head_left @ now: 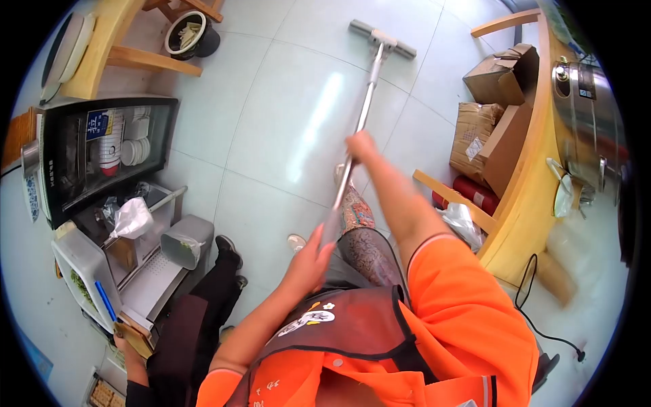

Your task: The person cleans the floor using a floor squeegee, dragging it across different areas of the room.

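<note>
A long-handled mop (367,102) with a silver pole slants across the view, its wide grey head (383,39) on the tiled floor (285,115) at the top. My right hand (362,147) is wrapped round the middle of the pole. Lower down, near the pole's grey end, my left hand (310,261) is closed on the handle. Part of the left hand's grip is hidden behind the pole. Both arms reach forward from orange sleeves, over a dark apron.
Cardboard boxes (475,139) sit under a wooden table (529,163) at right. A black cable (531,319) lies lower right. At left are a glass-door cabinet (108,146), a bin (187,242) and a person in dark clothes (186,332). A bucket (192,35) stands upper left.
</note>
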